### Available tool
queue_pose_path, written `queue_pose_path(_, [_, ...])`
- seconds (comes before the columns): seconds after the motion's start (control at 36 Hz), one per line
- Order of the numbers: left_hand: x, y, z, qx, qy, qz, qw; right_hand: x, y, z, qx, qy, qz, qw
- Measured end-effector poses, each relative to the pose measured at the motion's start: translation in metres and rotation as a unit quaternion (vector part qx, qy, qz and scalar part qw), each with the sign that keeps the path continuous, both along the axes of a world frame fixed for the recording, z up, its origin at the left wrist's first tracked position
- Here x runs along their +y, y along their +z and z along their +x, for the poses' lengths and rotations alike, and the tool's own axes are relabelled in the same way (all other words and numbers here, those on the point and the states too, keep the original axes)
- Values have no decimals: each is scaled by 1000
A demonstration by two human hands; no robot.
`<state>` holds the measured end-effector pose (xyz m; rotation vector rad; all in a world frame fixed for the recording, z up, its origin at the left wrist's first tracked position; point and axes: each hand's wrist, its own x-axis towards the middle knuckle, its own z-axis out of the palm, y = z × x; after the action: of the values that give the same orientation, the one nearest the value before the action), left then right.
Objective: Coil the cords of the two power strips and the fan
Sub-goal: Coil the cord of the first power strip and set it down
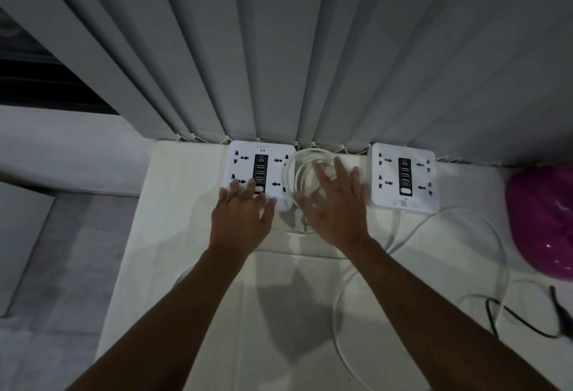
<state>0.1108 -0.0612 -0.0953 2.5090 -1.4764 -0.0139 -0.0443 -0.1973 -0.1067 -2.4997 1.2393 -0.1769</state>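
- Worktop: white surface set against grey vertical blinds. No container is in view.
- Left power strip: square white unit lying flat at the back edge of the worktop, socket face up, its dark central port column running front to back.
- Coiled cord: white, wound in a rough ring lying flat just beside the left power strip, on its right, between the two units.
- Right power strip: same type, flat, face up, port column front to back, well apart from the left one.
- Loose cord: white, leaves the near edge of the right power strip and sweeps in a wide uncoiled loop across the worktop to the right and toward the viewer.
- Pink object: glossy, at the right edge; only partly in view.
- Black cord: thin, lying at the lower right.
- Left hand: open, palm down, fingers resting on the near edge of the left power strip; gripping nothing.
- Right hand: open, fingers spread over the coiled cord; blurred, contact cannot be told.
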Motion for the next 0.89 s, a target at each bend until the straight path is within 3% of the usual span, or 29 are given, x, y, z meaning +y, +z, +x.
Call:
queue_pose_path(0.14, [-2,4,-1,-8,4,4,1000,5,-17,-13,58,43,-31,997])
queue_pose_path(0.31, [0,12,-3,-48,8,-15,999,0,-25,-23,-19,92,-85,992])
queue_pose_path(0.44, [-2,16,-5,-57,11,-33,998,0,-25,-24,-22,113,-93,989])
queue_pose_path(0.72, [0,14,-3,2,3,19,1000,-18,-15,-16,-22,146,-119,982])
queue_pose_path(0.89, [-4,12,-15,19,-107,-11,994,-15,-14,-11,54,224,-105,967])
